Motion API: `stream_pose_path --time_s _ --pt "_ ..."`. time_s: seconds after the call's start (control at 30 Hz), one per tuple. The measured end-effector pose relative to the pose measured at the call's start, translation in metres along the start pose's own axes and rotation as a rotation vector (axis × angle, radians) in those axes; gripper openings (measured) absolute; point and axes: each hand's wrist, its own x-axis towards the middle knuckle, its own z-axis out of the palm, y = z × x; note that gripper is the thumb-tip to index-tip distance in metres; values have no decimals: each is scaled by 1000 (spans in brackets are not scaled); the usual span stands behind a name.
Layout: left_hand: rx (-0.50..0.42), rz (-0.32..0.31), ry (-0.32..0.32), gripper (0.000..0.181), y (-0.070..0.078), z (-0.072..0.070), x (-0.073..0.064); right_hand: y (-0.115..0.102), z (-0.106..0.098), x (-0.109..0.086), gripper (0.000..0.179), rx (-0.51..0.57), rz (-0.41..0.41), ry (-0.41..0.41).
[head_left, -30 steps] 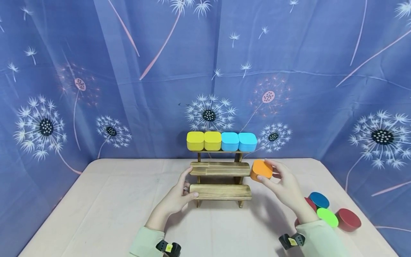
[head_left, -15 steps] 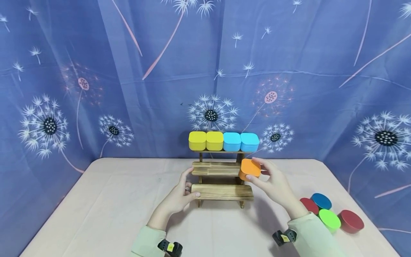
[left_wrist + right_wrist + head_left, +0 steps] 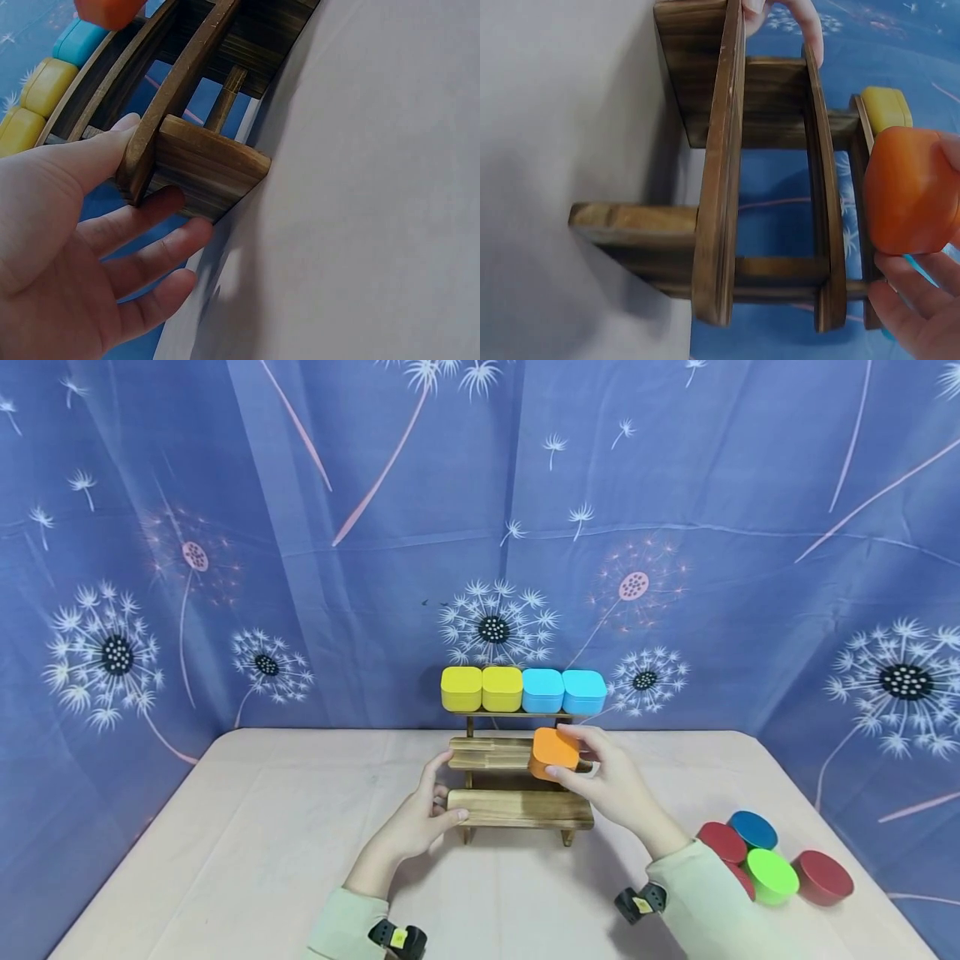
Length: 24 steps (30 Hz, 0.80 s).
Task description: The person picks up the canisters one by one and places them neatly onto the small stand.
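Observation:
A three-step wooden stand (image 3: 520, 810) is set up on the table. My left hand (image 3: 418, 820) grips its left end, with the thumb on the bottom step; in the left wrist view, the fingers (image 3: 154, 259) reach below the board. My right hand (image 3: 617, 785) pinches an orange rounded-square box (image 3: 553, 753) between thumb and fingers, over the right half of the middle step. In the right wrist view the orange box (image 3: 911, 191) shows clear of the nearby boards. On the top step sit two yellow boxes (image 3: 482, 689) and two light blue boxes (image 3: 563, 692) in a row.
To the right of the stand, near my right forearm, several round tins cluster: a blue one (image 3: 752, 831), a green one (image 3: 771, 877) and red ones (image 3: 823, 877). A blue dandelion-print curtain (image 3: 360, 635) hangs behind the pale table (image 3: 247, 843).
My right hand has carried the orange box leftward, from beside the right end of the middle step to over its right half. My left hand keeps its hold on the stand.

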Motion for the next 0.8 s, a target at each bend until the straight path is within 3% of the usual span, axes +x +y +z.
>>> stream_pose_path --time_s 0.33,0.8 --pt "-13 -12 -3 87 0 0 0 -10 15 10 56 54 -38 -20" --pt "-20 -13 2 89 0 0 1 -20 38 21 57 26 -113 -4"
